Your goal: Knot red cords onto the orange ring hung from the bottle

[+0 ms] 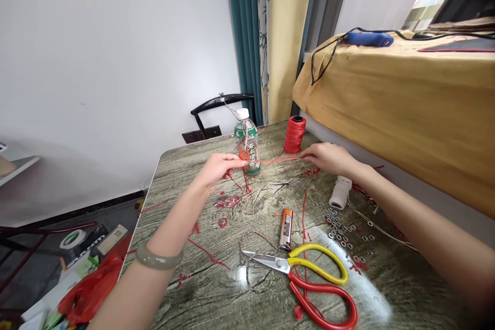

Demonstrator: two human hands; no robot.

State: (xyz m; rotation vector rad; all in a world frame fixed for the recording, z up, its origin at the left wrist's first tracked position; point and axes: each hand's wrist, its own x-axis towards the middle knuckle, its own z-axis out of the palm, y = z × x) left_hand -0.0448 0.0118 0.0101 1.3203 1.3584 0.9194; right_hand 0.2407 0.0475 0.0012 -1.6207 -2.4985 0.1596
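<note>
My left hand (221, 168) is closed in a pinch beside a small red ring (244, 154) wound with red cord, in front of a bottle. The red cord (274, 160) stretches nearly level from there to my right hand (327, 158), whose fingertips pinch its other end. Loose red ends dangle below the ring. Behind it stands a plastic bottle (253, 136) with a green label, white cap and twisted string around its neck. A spool of red cord (295, 135) stands upright behind the stretched cord. Exactly how the left fingertips grip ring and cord is too small to tell.
Scissors (284, 264) with yellow and red handles lie open near the front, beside an orange lighter (286, 229). Several metal rings (335, 224) and a white cord spool (341, 192) lie under my right forearm. Red scraps dot the table (162, 193). A chair (222, 100) stands behind.
</note>
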